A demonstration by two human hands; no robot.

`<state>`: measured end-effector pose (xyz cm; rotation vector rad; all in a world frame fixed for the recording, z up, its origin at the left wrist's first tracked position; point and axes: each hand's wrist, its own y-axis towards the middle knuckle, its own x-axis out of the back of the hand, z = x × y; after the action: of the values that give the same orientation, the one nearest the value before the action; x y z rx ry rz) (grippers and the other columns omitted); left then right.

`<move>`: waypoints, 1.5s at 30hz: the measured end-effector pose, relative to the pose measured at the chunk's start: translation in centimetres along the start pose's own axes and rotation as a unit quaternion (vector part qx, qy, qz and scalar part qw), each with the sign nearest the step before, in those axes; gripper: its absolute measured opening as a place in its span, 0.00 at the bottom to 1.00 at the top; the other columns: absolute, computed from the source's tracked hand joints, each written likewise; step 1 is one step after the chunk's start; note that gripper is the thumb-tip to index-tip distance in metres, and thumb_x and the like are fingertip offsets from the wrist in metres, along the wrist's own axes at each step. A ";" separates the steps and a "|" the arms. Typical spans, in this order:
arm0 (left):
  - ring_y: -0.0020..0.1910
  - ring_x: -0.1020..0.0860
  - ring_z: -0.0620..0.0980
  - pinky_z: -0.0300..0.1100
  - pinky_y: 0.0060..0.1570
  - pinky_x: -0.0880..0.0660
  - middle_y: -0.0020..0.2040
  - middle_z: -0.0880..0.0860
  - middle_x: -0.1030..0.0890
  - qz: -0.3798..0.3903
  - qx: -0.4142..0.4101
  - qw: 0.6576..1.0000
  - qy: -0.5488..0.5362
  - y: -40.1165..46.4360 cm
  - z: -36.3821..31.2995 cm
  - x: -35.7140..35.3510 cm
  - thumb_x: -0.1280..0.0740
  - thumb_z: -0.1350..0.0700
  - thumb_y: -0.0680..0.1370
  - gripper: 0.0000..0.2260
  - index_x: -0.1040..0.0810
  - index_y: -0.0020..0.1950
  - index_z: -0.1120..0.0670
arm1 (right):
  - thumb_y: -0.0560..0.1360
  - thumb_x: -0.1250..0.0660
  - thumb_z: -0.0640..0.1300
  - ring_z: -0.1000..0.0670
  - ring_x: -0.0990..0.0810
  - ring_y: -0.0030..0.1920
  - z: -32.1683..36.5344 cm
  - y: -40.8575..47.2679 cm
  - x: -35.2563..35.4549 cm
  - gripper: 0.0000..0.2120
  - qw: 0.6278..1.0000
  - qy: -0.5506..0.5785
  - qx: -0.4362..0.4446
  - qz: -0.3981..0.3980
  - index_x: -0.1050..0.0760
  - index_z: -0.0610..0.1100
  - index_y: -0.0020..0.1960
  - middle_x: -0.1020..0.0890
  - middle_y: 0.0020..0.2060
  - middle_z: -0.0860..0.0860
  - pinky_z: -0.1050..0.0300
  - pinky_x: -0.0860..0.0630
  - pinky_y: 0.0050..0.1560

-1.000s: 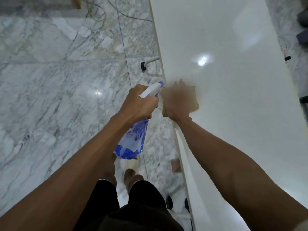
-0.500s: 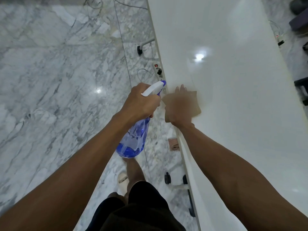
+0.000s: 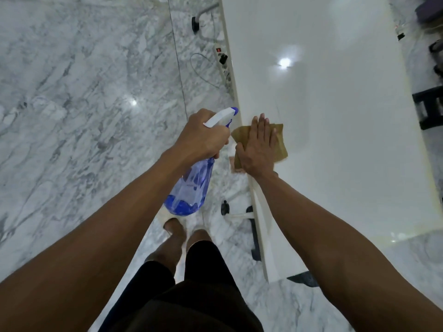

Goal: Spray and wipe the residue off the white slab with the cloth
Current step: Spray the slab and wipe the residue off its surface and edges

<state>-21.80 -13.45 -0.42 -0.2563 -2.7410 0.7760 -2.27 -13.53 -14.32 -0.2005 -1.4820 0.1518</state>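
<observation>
Slab work here turns on 1 relation: the white counter top runs as a long strip away from the person, its left edge passing just beside the legs and on up the view, so its long axis points forward and the unwiped stretch lies ahead of the right hand.

Nearest, the 2 forearms reach out from the body over the marble floor. The left hand hangs off the counter, over the floor, its grip clenched round the neck of the blue spray bottle, whose body dangles down and back while the white nozzle points forward and slightly right toward the slab's edge.

Just beyond, the right hand lies flat, fingers spread and pointing forward, pressing the tan cloth onto the slab at its left edge; the grip is released, a palm hold rather than a pinch. One corner of the cloth overhangs the edge toward the bottle.

I can make out no clear residue against the glare. My guess is the next stroke runs forward or rightward, with the right hand plainly the nearer one. Farther off, a power strip and cables lie on the floor beside the edge.
</observation>
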 end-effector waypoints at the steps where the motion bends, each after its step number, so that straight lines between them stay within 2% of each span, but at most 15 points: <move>1: 0.27 0.23 0.53 0.43 0.29 0.23 0.42 0.63 0.15 0.001 0.002 1.000 0.003 -0.8 0.7 -0.8 0.38 0.64 0.74 0.12 0.20 0.52 0.68 | 0.74 0.53 0.59 0.43 0.58 0.81 -0.4 -1.2 -0.3 0.41 1.000 -0.005 0.002 0.000 0.57 0.39 0.81 0.55 0.81 0.42 0.42 0.59 0.80; 3: 0.25 0.23 0.51 0.42 0.29 0.24 0.42 0.61 0.15 0.003 0.005 1.000 -0.004 -2.3 2.0 -2.1 0.38 0.63 0.74 0.12 0.21 0.54 0.67 | 0.75 0.54 0.60 0.43 0.58 0.81 -1.3 -3.8 -0.7 0.41 1.000 -0.011 0.006 0.003 0.57 0.39 0.81 0.55 0.81 0.42 0.42 0.60 0.80; 7: 0.26 0.22 0.52 0.46 0.33 0.21 0.44 0.63 0.15 -0.016 0.007 1.000 -0.020 -5.8 4.6 -4.6 0.37 0.62 0.73 0.13 0.20 0.53 0.67 | 0.79 0.44 0.56 0.43 0.58 0.81 -2.8 -9.0 -1.8 0.39 1.000 -0.020 0.017 0.000 0.57 0.39 0.81 0.55 0.81 0.42 0.42 0.60 0.80; 12: 0.29 0.20 0.51 0.46 0.33 0.19 0.48 0.63 0.16 -0.035 0.016 0.998 -0.044 -11.2 8.1 -7.9 0.37 0.60 0.72 0.16 0.22 0.58 0.64 | 0.80 0.44 0.55 0.42 0.57 0.81 -4.8 -15.7 -3.2 0.39 0.999 -0.023 0.024 0.005 0.56 0.39 0.81 0.54 0.81 0.42 0.42 0.59 0.80; 15: 0.26 0.22 0.48 0.44 0.31 0.20 0.49 0.66 0.16 -0.046 0.021 0.998 -0.041 -14.8 9.9 -9.7 0.37 0.59 0.71 0.17 0.21 0.56 0.65 | 0.79 0.44 0.54 0.43 0.58 0.81 -5.7 -19.3 -4.0 0.39 0.999 -0.023 0.026 0.011 0.57 0.39 0.81 0.55 0.81 0.42 0.41 0.59 0.80; 17: 0.27 0.22 0.52 0.46 0.31 0.22 0.48 0.71 0.18 -0.045 0.018 0.998 -0.041 -17.2 10.7 -10.9 0.37 0.59 0.70 0.18 0.21 0.53 0.69 | 0.79 0.43 0.54 0.43 0.58 0.81 -6.3 -21.5 -4.4 0.39 0.999 -0.017 0.027 0.015 0.58 0.39 0.81 0.56 0.81 0.42 0.41 0.59 0.80; 20: 0.30 0.24 0.55 0.48 0.34 0.25 0.47 0.71 0.18 -0.040 0.021 0.998 -0.036 -20.2 11.8 -12.3 0.37 0.57 0.68 0.19 0.20 0.50 0.71 | 0.77 0.48 0.55 0.43 0.58 0.81 -7.0 -25.0 -4.7 0.39 0.999 -0.008 0.028 0.017 0.58 0.39 0.81 0.55 0.81 0.42 0.42 0.60 0.80; 23: 0.32 0.23 0.55 0.48 0.34 0.23 0.48 0.70 0.17 -0.032 0.027 0.998 -0.038 -22.3 12.5 -13.3 0.38 0.56 0.66 0.21 0.20 0.51 0.70 | 0.74 0.55 0.57 0.43 0.58 0.81 -8.0 -28.7 -5.2 0.41 0.999 -0.012 0.039 0.013 0.57 0.38 0.81 0.55 0.81 0.42 0.42 0.60 0.80; 27: 0.32 0.21 0.52 0.44 0.32 0.20 0.48 0.62 0.15 -0.016 0.027 0.999 -0.033 -24.3 13.2 -14.1 0.37 0.54 0.66 0.21 0.19 0.54 0.63 | 0.76 0.54 0.56 0.43 0.60 0.81 -8.7 -29.9 -5.8 0.40 0.998 -0.014 0.054 0.023 0.59 0.38 0.81 0.57 0.81 0.42 0.41 0.62 0.79; 31: 0.30 0.22 0.51 0.41 0.30 0.23 0.47 0.62 0.16 -0.017 0.022 0.999 -0.028 -25.9 13.8 -14.4 0.36 0.54 0.67 0.20 0.20 0.54 0.64 | 0.74 0.58 0.57 0.44 0.60 0.81 -9.1 -30.8 -5.9 0.41 0.996 -0.018 0.086 0.023 0.60 0.37 0.81 0.58 0.81 0.42 0.43 0.65 0.79; 36: 0.26 0.24 0.49 0.41 0.28 0.24 0.44 0.65 0.15 -0.019 0.015 1.000 -0.004 -27.7 14.4 -14.6 0.37 0.64 0.75 0.09 0.19 0.49 0.67 | 0.77 0.50 0.52 0.43 0.61 0.81 -10.5 -32.5 -6.2 0.39 0.989 -0.031 0.138 0.031 0.60 0.37 0.81 0.58 0.81 0.42 0.41 0.64 0.79; 39: 0.26 0.23 0.52 0.45 0.32 0.22 0.43 0.66 0.15 -0.026 0.019 0.999 -0.010 -28.2 14.7 -14.1 0.37 0.61 0.71 0.13 0.19 0.48 0.67 | 0.77 0.48 0.51 0.44 0.63 0.80 -10.6 -32.1 -5.8 0.40 0.987 -0.035 0.147 0.057 0.63 0.37 0.80 0.61 0.80 0.43 0.43 0.67 0.78; 41: 0.26 0.23 0.53 0.46 0.32 0.22 0.44 0.68 0.16 -0.026 0.019 0.999 -0.014 -28.5 14.6 -13.9 0.38 0.58 0.68 0.17 0.19 0.48 0.69 | 0.78 0.47 0.52 0.44 0.65 0.80 -11.0 -32.4 -5.5 0.40 0.981 -0.047 0.171 0.078 0.64 0.38 0.80 0.62 0.80 0.43 0.41 0.66 0.79; 43: 0.27 0.23 0.54 0.46 0.32 0.22 0.45 0.68 0.16 -0.024 0.012 1.000 -0.016 -28.6 14.2 -13.6 0.38 0.59 0.69 0.16 0.19 0.48 0.69 | 0.80 0.44 0.53 0.45 0.66 0.80 -11.8 -32.8 -5.2 0.41 0.973 -0.053 0.203 0.095 0.65 0.38 0.80 0.63 0.80 0.43 0.40 0.63 0.79; 45: 0.26 0.23 0.54 0.45 0.32 0.23 0.46 0.67 0.15 -0.024 0.009 1.000 -0.013 -28.5 13.6 -13.2 0.37 0.60 0.69 0.15 0.19 0.48 0.68 | 0.80 0.40 0.59 0.46 0.66 0.80 -12.7 -33.2 -4.6 0.46 0.969 -0.030 0.224 0.102 0.65 0.39 0.80 0.64 0.80 0.44 0.42 0.63 0.79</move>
<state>-16.20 -47.15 0.83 -0.1767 -2.7511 0.7966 9.28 -47.36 -12.32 0.0201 -1.4450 0.6571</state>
